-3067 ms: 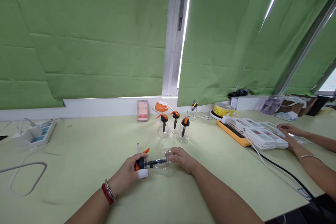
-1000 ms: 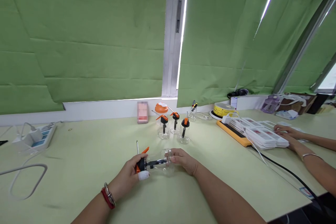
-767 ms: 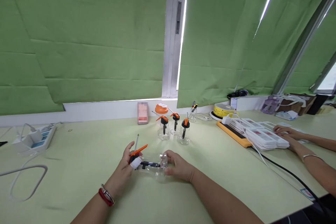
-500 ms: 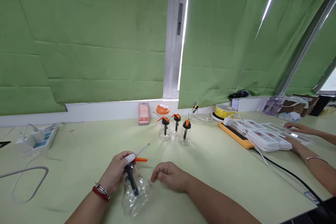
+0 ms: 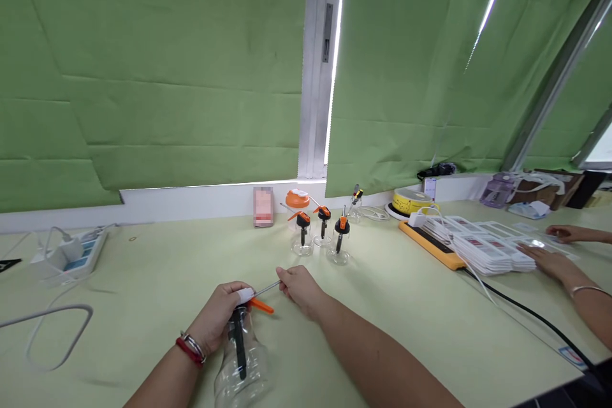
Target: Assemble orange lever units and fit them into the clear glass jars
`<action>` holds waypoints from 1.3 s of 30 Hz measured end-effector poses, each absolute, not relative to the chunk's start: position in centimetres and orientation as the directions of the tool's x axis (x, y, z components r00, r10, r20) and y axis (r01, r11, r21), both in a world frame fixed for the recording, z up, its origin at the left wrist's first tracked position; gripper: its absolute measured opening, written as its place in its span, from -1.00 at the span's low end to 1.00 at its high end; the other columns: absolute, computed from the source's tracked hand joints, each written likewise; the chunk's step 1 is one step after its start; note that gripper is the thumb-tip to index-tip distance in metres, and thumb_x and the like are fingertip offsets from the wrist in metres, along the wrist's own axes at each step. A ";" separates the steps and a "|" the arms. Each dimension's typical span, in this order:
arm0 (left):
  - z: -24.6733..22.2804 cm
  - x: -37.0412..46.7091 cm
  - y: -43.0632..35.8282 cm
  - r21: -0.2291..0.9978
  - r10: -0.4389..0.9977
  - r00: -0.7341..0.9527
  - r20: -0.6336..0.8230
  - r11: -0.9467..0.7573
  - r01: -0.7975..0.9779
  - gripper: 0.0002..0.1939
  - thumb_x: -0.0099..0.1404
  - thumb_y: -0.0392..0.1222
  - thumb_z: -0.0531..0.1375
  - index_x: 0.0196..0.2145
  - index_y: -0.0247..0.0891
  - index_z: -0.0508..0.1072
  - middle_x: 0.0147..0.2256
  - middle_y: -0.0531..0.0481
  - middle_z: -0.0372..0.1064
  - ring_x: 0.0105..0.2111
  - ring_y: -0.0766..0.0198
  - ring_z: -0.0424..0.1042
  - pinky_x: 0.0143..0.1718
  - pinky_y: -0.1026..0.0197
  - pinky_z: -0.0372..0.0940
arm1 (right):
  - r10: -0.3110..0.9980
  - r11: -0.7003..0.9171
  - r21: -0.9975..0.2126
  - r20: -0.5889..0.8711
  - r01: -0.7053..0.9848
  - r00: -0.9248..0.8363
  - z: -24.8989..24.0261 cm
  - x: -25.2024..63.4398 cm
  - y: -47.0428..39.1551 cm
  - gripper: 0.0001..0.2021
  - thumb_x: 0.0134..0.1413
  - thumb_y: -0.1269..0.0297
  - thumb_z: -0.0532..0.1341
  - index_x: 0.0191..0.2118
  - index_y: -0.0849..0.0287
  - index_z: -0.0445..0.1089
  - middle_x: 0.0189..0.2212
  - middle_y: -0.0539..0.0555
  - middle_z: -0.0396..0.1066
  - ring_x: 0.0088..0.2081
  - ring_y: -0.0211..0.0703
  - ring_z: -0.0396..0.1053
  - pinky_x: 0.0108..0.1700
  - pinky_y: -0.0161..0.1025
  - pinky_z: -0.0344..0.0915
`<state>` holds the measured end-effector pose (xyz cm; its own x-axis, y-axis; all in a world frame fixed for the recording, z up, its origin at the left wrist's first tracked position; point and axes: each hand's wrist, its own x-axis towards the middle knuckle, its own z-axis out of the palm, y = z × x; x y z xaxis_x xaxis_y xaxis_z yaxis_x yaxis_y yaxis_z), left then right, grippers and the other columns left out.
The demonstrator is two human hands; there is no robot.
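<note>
My left hand (image 5: 222, 313) is wrapped round the top of a clear bottle (image 5: 243, 363) with a black tube inside, an orange lever (image 5: 262, 306) and a white part under the thumb. From the top, a thin metal rod (image 5: 268, 289) points up to the right. The fingertips of my right hand (image 5: 301, 290) pinch the rod's far end. Beyond my hands, several clear bottles with black and orange tops stand upright, one of them at the right (image 5: 340, 242). An orange-lidded container (image 5: 297, 198) is behind them.
A white power strip (image 5: 83, 252) and cable lie at the left. To the right are an orange-edged strip (image 5: 433, 247), stacked white frames (image 5: 482, 248), a yellow roll (image 5: 410, 201) and another person's hands (image 5: 549, 261). A pink box (image 5: 262, 207) stands by the wall.
My right hand has moved up and forward and closed on the rod's tip. The bottle in my left hand stands more upright. The other person's hands have shifted right.
</note>
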<state>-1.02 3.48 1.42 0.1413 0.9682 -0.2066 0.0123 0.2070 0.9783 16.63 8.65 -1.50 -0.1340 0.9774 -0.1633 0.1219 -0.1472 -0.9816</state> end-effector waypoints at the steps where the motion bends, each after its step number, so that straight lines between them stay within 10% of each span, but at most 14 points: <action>1: 1.4 -1.0 3.5 0.978 0.969 0.135 -0.208 0.209 0.009 -0.77 0.04 -0.06 0.24 -0.51 -0.31 0.41 -0.68 0.13 0.24 -0.71 0.41 0.21 -0.69 0.37 0.06 | 0.979 -0.136 -0.983 -0.153 0.124 -0.132 -1.7 16.6 8.7 -0.57 0.05 -0.02 0.16 -0.66 0.18 0.21 -0.77 -0.10 0.05 -0.68 -0.36 -0.03 -0.56 -0.31 -0.09; 10: 1.0 -1.0 4.0 0.963 0.960 0.111 -0.258 0.265 -0.051 -0.77 0.01 -0.06 0.25 -0.49 -0.30 0.40 -0.69 0.14 0.23 -0.74 0.38 0.22 -0.70 0.35 0.09 | 0.968 -0.098 -0.993 -0.110 0.065 -0.223 -2.2 17.8 8.4 -0.80 -0.05 0.17 0.25 -0.38 0.18 0.29 -0.58 -0.09 0.26 -0.65 -0.40 0.08 -0.61 -0.39 -0.03; 39: 1.0 -1.0 4.1 0.957 0.953 0.135 -0.272 0.283 -0.069 -0.76 0.01 -0.05 0.24 -0.48 -0.31 0.42 -0.73 0.16 0.21 -0.77 0.38 0.20 -0.74 0.35 0.06 | 0.947 -0.061 -0.998 -0.057 0.000 -0.316 -2.0 18.2 9.0 -0.76 -0.12 0.15 0.27 -0.44 0.22 0.29 -0.60 -0.06 0.28 -0.63 -0.37 0.20 -0.58 -0.35 0.22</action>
